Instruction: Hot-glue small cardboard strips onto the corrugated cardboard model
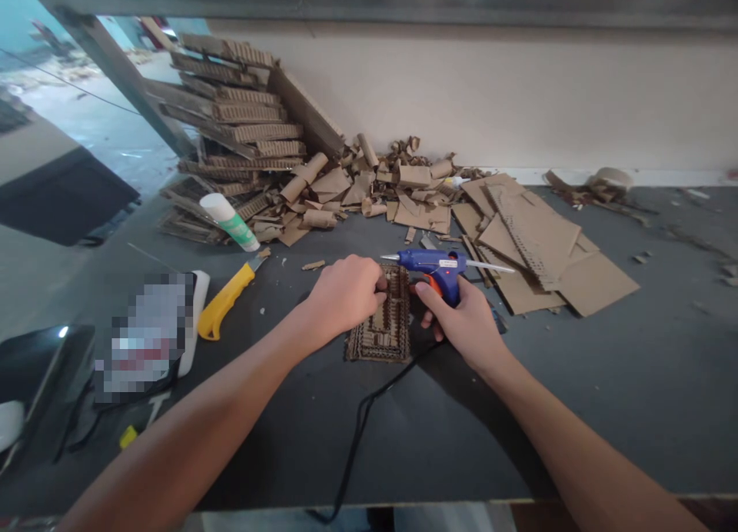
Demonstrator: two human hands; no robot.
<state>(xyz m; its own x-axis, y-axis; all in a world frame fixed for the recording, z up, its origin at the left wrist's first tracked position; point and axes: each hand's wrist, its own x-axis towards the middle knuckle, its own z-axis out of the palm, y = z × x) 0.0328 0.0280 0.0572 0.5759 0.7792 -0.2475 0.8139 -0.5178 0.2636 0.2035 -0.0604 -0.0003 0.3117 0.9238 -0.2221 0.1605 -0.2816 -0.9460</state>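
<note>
A small rectangular cardboard piece (380,346) made of corrugated strips lies flat on the dark table. My left hand (349,290) is over its upper left part, fingers curled and pressed together; what they pinch, if anything, is hidden. In my right hand (461,317) is a blue glue gun (430,261) with an orange trigger, its metal nozzle pointing left above the top of the cardboard piece. A clear glue stick (490,267) sticks out of the gun's back end. The gun's black cord (360,417) runs down to the table's front edge.
Stacked corrugated pieces (247,113) stand at the back left, beside a heap of cardboard scraps (357,182). Flat cardboard sheets (536,240) lie at right. On the left are a white-green tube (231,222), a yellow cutter (227,297) and a pixelated object (147,340).
</note>
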